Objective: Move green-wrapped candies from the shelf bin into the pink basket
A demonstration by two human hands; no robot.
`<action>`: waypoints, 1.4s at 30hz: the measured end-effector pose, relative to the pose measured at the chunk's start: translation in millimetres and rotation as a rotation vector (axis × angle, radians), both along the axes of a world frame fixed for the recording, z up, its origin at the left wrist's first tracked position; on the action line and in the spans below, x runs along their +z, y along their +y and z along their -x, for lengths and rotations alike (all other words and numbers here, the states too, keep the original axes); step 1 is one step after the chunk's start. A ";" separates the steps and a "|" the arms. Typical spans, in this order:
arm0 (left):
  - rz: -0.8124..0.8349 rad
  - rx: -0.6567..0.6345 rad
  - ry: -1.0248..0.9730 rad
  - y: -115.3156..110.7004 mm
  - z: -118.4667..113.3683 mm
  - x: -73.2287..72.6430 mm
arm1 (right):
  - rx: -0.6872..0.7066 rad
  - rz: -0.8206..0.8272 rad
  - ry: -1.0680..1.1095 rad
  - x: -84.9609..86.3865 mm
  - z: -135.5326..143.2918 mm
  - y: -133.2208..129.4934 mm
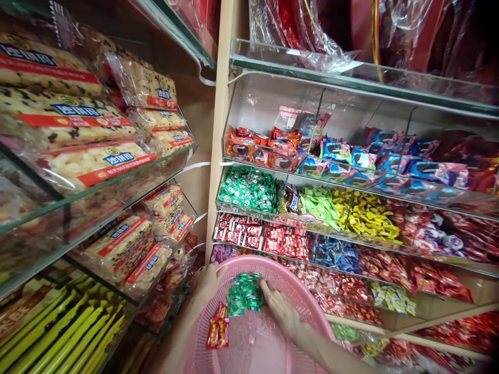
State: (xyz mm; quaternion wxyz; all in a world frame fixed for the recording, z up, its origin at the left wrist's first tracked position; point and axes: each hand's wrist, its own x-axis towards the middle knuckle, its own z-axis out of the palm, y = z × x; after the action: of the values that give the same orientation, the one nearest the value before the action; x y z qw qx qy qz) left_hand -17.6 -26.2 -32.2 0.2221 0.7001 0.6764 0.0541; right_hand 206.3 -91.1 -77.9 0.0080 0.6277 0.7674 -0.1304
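A pink plastic basket (312, 306) with a perforated wall is tilted toward me below the shelves. My left hand (206, 284) is closed over its left rim, the thumb lying on the edge. Inside, a heap of green-wrapped candies (244, 296) rests against the far wall. My right hand (278, 306) reaches into the basket with its fingers curled at the right side of this heap; part of the fingers is hidden. Lower on the left, a few red-and-yellow wrapped candies (218, 330) lie inside the basket.
Glass-fronted shelves hold green candies (249, 188), yellow candies (366, 213) and red packets (286, 240) ahead. On the left are packaged puffed-rice bars (97, 161) and yellow-green packets (66, 332). A wooden upright (219, 104) separates the shelf units; glass edges jut out near my left arm.
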 end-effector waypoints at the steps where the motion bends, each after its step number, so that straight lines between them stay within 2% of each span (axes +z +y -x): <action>1: 0.003 0.001 0.000 0.0 -0.1 0.5 | 0.009 -0.001 0.000 -2.0 -0.8 0.3; 5: -0.002 -0.001 0.000 -0.1 -0.2 2.3 | 0.037 0.007 -0.032 -6.0 -4.1 -1.9; 10: 0.004 -0.006 0.008 -1.2 -0.8 5.1 | 0.072 0.003 -0.068 -1.5 -5.1 -4.0; 13: 0.005 0.000 -0.005 -1.4 -0.9 5.0 | 0.048 0.009 -0.060 -1.0 -4.5 -2.0; 20: 0.000 -0.001 -0.004 0.3 1.7 -0.8 | 0.088 -0.050 -0.004 -11.9 -9.2 -0.6; 27: 0.009 0.001 0.007 -1.2 -0.4 5.7 | 0.078 -0.074 -0.142 -11.4 -7.8 3.0; 33: 0.004 -0.003 0.008 -1.9 -0.5 6.4 | 0.140 -0.138 -0.216 -8.2 -12.2 1.6; 37: 0.000 -0.002 -0.002 -2.1 1.4 4.3 | 0.170 -0.199 -0.182 -12.5 -17.2 2.3; 42: 0.011 0.000 0.011 -1.8 -0.2 6.0 | 0.156 -0.208 -0.326 -18.3 -15.7 7.3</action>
State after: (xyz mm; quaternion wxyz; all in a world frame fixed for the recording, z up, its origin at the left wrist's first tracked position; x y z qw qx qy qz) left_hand -17.4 -27.9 -26.2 0.2221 0.6993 0.6779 0.0463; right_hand 222.0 -83.8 -96.1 0.0774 0.5768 0.8115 0.0536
